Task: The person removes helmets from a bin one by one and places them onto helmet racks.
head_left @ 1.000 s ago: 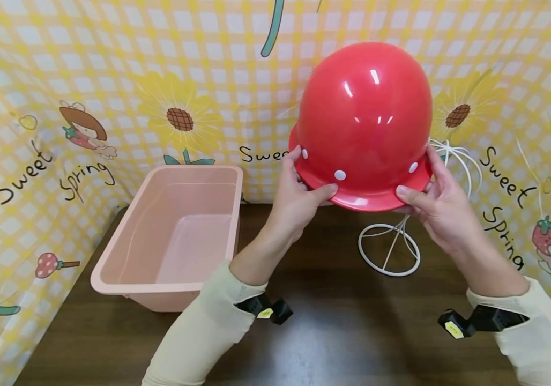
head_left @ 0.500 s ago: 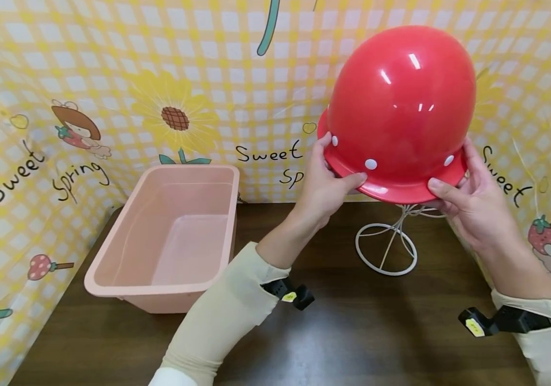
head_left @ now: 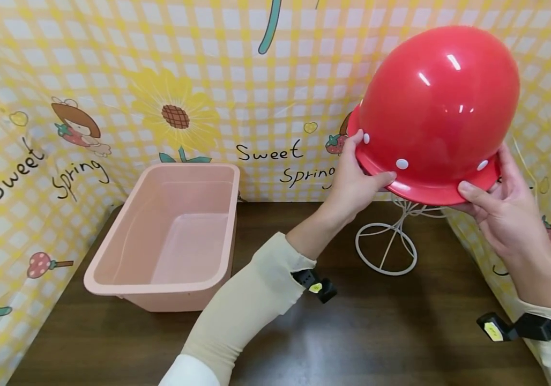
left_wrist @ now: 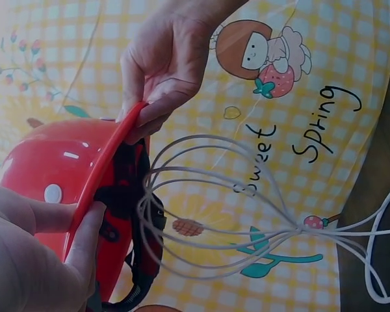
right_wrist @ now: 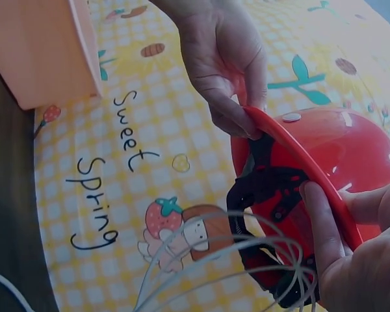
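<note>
A red hard hat point(head_left: 439, 107) with white rivets is held up at the right in the head view. My left hand point(head_left: 352, 185) pinches its brim on the left, thumb on top. On the brim's other side my right hand point(head_left: 512, 214) grips with thumb above and fingers beneath. Under the hat stands a white wire stand point(head_left: 386, 249); its ring base shows, while the hat hides most of its top. The left wrist view shows the stand's looped wire head point(left_wrist: 214, 208) close by the hat's open underside, where a black inner harness point(left_wrist: 143, 260) shows.
A pink plastic tub point(head_left: 162, 230) stands on the left of the dark wooden table point(head_left: 352, 332). Behind and at both sides hangs a yellow checked cloth point(head_left: 275, 96) with printed flowers and lettering.
Both hands have carried the hard hat to the right and slightly up, tilting it a little. The wire stand and the tub stay in place on the table.
</note>
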A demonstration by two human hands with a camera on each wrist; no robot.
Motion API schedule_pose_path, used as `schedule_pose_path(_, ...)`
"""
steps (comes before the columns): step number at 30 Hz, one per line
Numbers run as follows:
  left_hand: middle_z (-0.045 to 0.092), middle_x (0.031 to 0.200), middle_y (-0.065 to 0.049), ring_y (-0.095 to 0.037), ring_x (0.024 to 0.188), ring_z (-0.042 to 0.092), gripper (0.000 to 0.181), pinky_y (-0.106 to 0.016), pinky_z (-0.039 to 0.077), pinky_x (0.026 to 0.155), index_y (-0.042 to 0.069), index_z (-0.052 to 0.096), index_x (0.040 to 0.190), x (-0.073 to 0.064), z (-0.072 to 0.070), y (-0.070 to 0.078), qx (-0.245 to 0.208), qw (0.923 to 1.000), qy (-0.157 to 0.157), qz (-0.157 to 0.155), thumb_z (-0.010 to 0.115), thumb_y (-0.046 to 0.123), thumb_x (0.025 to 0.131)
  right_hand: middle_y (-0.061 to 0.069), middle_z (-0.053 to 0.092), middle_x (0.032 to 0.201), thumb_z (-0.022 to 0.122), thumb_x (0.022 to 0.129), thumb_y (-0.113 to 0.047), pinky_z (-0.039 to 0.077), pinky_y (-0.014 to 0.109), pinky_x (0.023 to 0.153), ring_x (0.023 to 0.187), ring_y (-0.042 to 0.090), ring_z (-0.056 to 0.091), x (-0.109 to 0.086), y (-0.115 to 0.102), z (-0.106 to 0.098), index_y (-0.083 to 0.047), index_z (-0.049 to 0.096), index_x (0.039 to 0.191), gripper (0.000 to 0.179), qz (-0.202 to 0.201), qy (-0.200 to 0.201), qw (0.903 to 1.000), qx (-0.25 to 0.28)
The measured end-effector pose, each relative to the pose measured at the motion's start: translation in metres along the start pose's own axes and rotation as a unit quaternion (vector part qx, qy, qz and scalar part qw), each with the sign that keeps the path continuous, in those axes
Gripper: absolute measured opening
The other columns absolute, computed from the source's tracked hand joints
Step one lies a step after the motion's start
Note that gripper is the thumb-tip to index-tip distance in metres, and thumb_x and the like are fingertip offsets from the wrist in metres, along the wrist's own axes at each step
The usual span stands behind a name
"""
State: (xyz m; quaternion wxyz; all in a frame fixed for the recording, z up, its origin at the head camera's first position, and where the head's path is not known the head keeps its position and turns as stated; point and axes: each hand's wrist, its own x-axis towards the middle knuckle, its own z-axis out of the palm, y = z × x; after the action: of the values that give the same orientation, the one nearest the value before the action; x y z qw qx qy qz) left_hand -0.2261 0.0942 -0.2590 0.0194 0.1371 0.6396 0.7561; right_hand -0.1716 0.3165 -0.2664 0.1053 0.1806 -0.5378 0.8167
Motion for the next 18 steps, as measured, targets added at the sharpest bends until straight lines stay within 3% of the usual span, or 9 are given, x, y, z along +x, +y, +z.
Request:
schedule_pose_path(7, 0.043, 0.152, -0.003, -0.011, 0.122, 0.049, 0.085, -0.018, 0.055, 0.083, 0.009, 0.034, 0.154, 0.002, 0.013, -0.007, 0.049, 0.9987, -0.001, 0.015, 0.077, -0.008, 0.083, 0.01, 0.033, 0.155, 0.051, 0.093, 0.022, 0.056, 0.04, 0.078, 0.125, 0.022, 0.059, -0.008, 0.001, -0.014, -0.026, 0.034, 0.16, 0.084, -0.003, 0.014, 0.9997, -0.02)
schedule_pose_path(18, 0.046, 0.147, -0.001, -0.01, 0.12, 0.052, 0.086, -0.021, 0.057, 0.084, 0.012, 0.035, 0.154, 0.004, 0.024, -0.026, 0.076, 0.9971, 0.0, -0.011, 0.079, -0.006, 0.082, 0.01, 0.038, 0.152, 0.049, 0.095, 0.021, 0.058, 0.038, 0.076, 0.116, 0.021, 0.068, -0.021, 0.014, -0.036, -0.023, 0.03, 0.161, 0.082, 0.008, 0.021, 0.9997, -0.011)
